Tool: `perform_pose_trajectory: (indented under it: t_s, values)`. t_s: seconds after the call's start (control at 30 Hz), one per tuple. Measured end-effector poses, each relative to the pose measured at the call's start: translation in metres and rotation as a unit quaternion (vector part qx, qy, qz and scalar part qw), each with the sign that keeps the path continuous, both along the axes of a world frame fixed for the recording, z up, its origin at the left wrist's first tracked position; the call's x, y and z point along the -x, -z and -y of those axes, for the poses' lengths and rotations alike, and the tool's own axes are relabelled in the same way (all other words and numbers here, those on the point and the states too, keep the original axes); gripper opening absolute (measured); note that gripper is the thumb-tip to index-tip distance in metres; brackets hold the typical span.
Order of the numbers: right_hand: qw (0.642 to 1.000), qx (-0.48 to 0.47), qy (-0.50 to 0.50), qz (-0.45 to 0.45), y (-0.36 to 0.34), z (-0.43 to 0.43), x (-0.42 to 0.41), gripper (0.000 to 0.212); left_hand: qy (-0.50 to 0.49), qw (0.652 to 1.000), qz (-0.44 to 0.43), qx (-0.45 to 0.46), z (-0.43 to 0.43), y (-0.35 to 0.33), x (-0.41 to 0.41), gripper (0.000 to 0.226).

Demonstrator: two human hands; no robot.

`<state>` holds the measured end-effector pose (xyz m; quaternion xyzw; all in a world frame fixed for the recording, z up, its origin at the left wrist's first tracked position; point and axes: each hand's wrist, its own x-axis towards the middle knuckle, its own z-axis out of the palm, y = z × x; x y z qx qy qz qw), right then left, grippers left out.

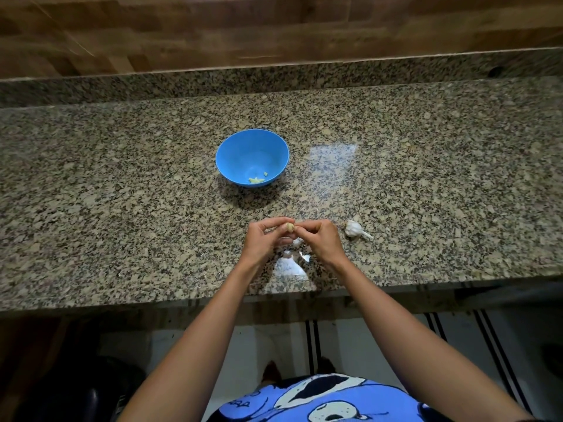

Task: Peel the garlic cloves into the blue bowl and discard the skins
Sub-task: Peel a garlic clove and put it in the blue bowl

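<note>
We stretch our left arm and right arm forward, bare, converging until the hands meet. Our left hand curls fingers and thumb round a garlic clove; our right hand, knuckles up, pinches the clove's end between thumb and fingertips

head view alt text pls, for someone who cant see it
Seen from above, a person's left hand and right hand pinch a garlic clove between them over a speckled granite counter. Beyond them stands a blue bowl holding a few peeled pieces, and a garlic bulb lies just right of the right hand.
</note>
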<state>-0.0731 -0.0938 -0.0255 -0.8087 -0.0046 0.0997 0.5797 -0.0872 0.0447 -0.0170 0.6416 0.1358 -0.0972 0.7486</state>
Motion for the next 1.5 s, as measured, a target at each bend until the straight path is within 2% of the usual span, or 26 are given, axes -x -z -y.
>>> perform_pose_trajectory:
  t_s: [0.17, 0.27, 0.4, 0.53, 0.77, 0.9, 1.0, 1.1, 1.17, 1.2, 1.23, 1.27, 1.3, 1.33, 1.4, 1.5]
  values:
    - [0.999, -0.033, 0.029, -0.03, 0.002, -0.003, 0.004, 0.01, -0.019, 1.0, -0.004, -0.02, -0.001, 0.002, 0.001, 0.02]
    - [0.998, 0.008, 0.054, -0.023, 0.009, -0.007, 0.005, 0.013, -0.066, 0.993, 0.028, -0.093, 0.007, 0.007, 0.004, 0.017]
    - [0.998, 0.04, 0.044, -0.01, 0.008, -0.006, 0.005, 0.016, -0.063, 0.995, 0.012, -0.072, 0.009, 0.007, 0.005, 0.019]
    - [0.997, -0.036, 0.029, -0.061, 0.001, -0.001, 0.004, 0.01, -0.065, 0.997, -0.029, 0.006, -0.001, 0.006, 0.003, 0.027]
    - [0.983, -0.1, 0.064, -0.141, -0.009, -0.006, 0.004, 0.014, -0.089, 0.995, -0.011, 0.051, -0.001, 0.006, 0.007, 0.023]
    - [0.956, -0.183, 0.076, -0.217, -0.016, -0.009, 0.007, 0.014, -0.107, 0.993, -0.006, 0.049, 0.002, 0.006, 0.009, 0.019]
    - [0.948, -0.188, 0.079, -0.246, -0.017, -0.008, 0.008, 0.012, -0.114, 0.984, -0.043, 0.133, 0.0, 0.006, 0.01, 0.019]
    - [0.927, -0.222, 0.116, -0.278, -0.015, -0.009, 0.007, 0.014, -0.125, 0.957, -0.092, 0.246, -0.002, 0.005, 0.011, 0.022]
    - [0.926, -0.219, 0.136, -0.276, -0.014, -0.009, 0.008, 0.016, -0.152, 0.939, -0.109, 0.289, -0.006, 0.009, 0.01, 0.024]
    - [0.941, -0.176, 0.14, -0.251, -0.011, -0.007, 0.008, 0.018, -0.163, 0.948, -0.106, 0.253, -0.01, 0.011, 0.008, 0.025]
    - [0.962, -0.107, 0.136, -0.209, -0.005, -0.004, 0.007, 0.02, -0.161, 0.971, -0.095, 0.149, -0.015, 0.014, 0.006, 0.027]
    - [0.978, -0.031, 0.128, -0.162, -0.001, -0.001, 0.005, 0.021, -0.144, 0.987, -0.071, -0.016, -0.021, 0.017, 0.004, 0.029]
    - [0.984, 0.032, 0.121, -0.125, 0.001, 0.002, 0.003, 0.019, -0.12, 0.976, -0.036, -0.181, -0.027, 0.02, 0.001, 0.029]
    - [0.985, 0.07, 0.114, -0.105, 0.002, 0.004, 0.001, 0.015, -0.093, 0.952, 0.002, -0.292, -0.032, 0.023, -0.001, 0.029]
    - [0.986, 0.093, 0.096, -0.096, 0.001, 0.005, -0.002, 0.007, -0.041, 0.928, 0.034, -0.37, -0.037, 0.023, -0.005, 0.027]
    - [0.987, 0.115, 0.083, -0.079, -0.001, 0.005, -0.002, 0.003, -0.041, 0.912, 0.055, -0.405, -0.034, 0.025, -0.003, 0.026]
